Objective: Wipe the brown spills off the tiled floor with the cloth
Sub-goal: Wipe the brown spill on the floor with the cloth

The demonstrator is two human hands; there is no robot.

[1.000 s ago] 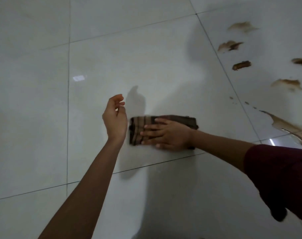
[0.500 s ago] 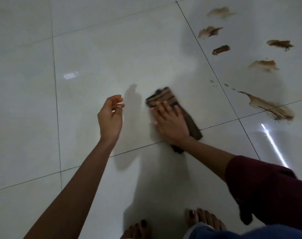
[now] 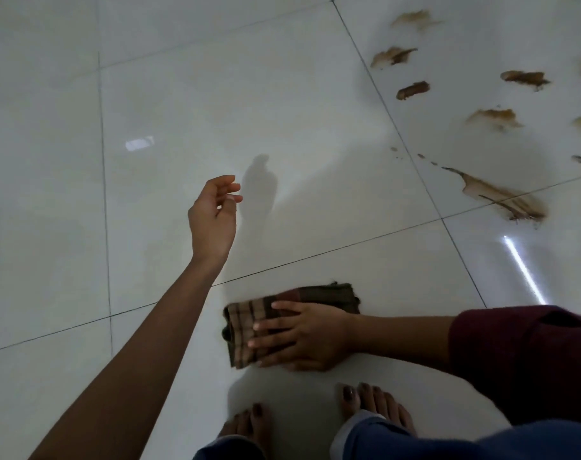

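Presently a folded brown plaid cloth (image 3: pixel 282 318) is being pressed flat by the right hand (image 3: pixel 302 340), fingers spread. Left hand (image 3: pixel 214 215) is being held loosely uncurled, empty. Brown spills (image 3: pixel 501 197) are lying well apart.

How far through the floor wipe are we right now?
Done: the tiles around the hands show no brown marks. In hand: the right hand presses the folded cloth flat on the floor near the feet; the left hand is raised, empty. Left: the long smear and the smaller spills at upper right are all unwiped.
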